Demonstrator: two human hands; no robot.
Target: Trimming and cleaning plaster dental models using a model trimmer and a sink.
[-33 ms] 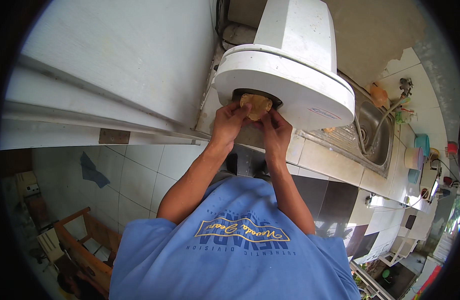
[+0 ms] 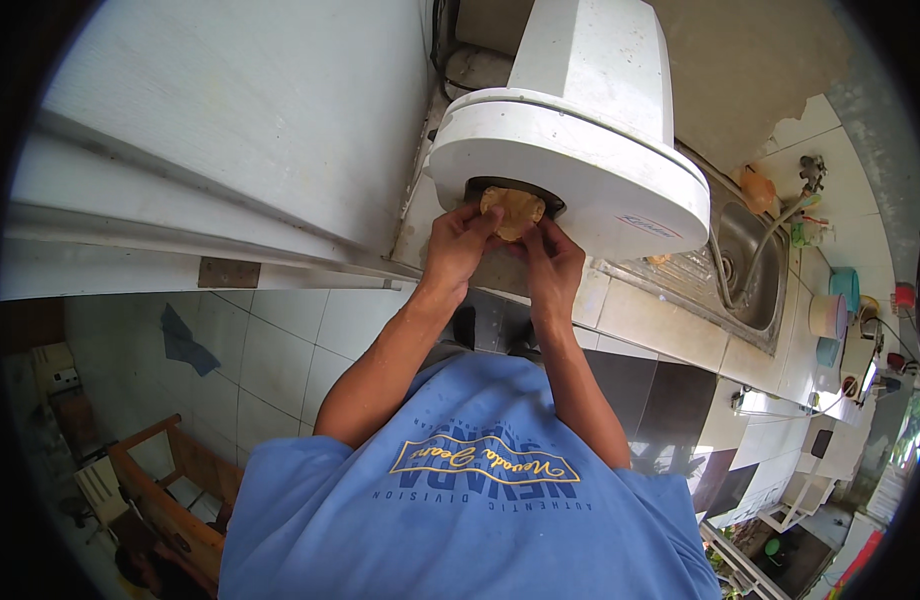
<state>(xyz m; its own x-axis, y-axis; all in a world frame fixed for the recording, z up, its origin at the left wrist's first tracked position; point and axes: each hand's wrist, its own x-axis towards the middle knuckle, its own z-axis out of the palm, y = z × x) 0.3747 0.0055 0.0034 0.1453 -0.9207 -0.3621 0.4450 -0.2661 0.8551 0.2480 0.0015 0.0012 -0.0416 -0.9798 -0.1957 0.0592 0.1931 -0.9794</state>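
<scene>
1. By the head camera, from my distant place, I see one thin tan piece (image 2: pixel 513 212), roughly round, with an uneven edge. Its surface is golden-brown and slightly mottled; the material I cannot tell.
2. This piece is at the dark opening (image 2: pixel 552 200) of the white machine (image 2: pixel 580 190), partly in front of it. Whether it touches the rim, I cannot tell.
3. My left hand (image 2: pixel 458 245) has thumb and fingers closed in a pinch on the left lower edge of the piece.
4. My right hand (image 2: pixel 554 265) pinches the right lower edge, with its thumb near the other one; some fingertips are hidden from me.
5. On the machine's front I see a small label (image 2: pixel 648 227) with slanted blue lettering and red lines.
6. The blue T-shirt (image 2: pixel 410 545) carries dark-blue capitals and yellow script in a yellow frame, upside down to my view.
</scene>
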